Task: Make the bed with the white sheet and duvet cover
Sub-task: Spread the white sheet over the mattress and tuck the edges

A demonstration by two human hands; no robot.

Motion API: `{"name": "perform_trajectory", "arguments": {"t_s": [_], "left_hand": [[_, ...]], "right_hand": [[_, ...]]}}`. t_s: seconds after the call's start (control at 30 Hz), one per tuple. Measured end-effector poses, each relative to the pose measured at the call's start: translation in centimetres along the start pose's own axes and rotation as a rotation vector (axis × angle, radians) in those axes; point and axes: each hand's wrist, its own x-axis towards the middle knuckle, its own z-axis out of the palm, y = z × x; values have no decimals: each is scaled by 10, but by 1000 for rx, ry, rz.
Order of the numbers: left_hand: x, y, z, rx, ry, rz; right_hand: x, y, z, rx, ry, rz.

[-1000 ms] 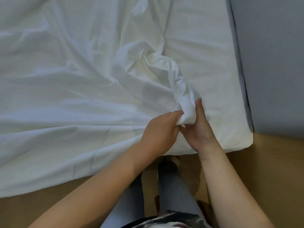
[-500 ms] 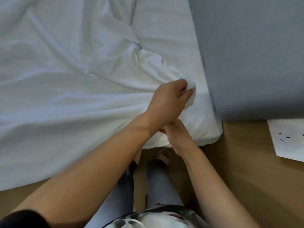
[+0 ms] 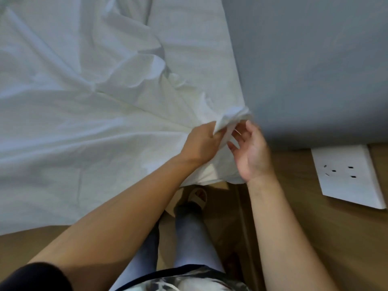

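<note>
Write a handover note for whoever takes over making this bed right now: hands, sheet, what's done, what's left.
The left hand grips a bunched corner of the white sheet, lifted above the near corner of the mattress, beside the grey panel.
The right hand is open, palm up next to that bunch, holding nothing.
Done: the sheet is spread over most of the mattress, heavily wrinkled.
Left: fit this corner, cover the bare strip along the panel, smooth the wrinkles, then put on the duvet cover, which is not in view.
</note>
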Motion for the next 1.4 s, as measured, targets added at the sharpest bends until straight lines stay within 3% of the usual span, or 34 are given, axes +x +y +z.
{"name": "perform_trajectory", "arguments": {"t_s": [0.1,0.3,0.43,0.5,0.57,0.63,0.67,0.77,0.83,0.93,1.07,1.23,1.4], "left_hand": [[6,22,-17,-377,88,-75],[37,46,-62,-758,-21,-214],[51,43,-86,-377,74,-75],[48,34,-89,-120,135,62],[34,14,-84,140,64,104],[18,-12,-74,405,-28,58],[12,-23,-69,446,9,50],[15,-24,-71,111,246,-40],[24,-11,-82,-60,346,-52],[36,3,-104,-248,304,-55],[46,6,-120,-216,146,-71],[62,3,-137,-251,306,-172],[77,-3,-150,-412,379,-187]], "right_hand": [[0,19,4,-51,-70,71],[3,50,53,-406,-325,198],[17,25,72,-433,-54,73],[32,10,75,-267,191,24],[48,-7,79,-26,280,43],[61,-24,84,74,211,65],[61,-30,88,76,140,60],[52,-27,94,92,-93,105],[45,-11,89,52,-164,177],[40,10,89,34,-274,184],[44,19,112,18,-358,213],[33,12,122,-195,-627,489],[46,12,116,-353,-513,185]]}}
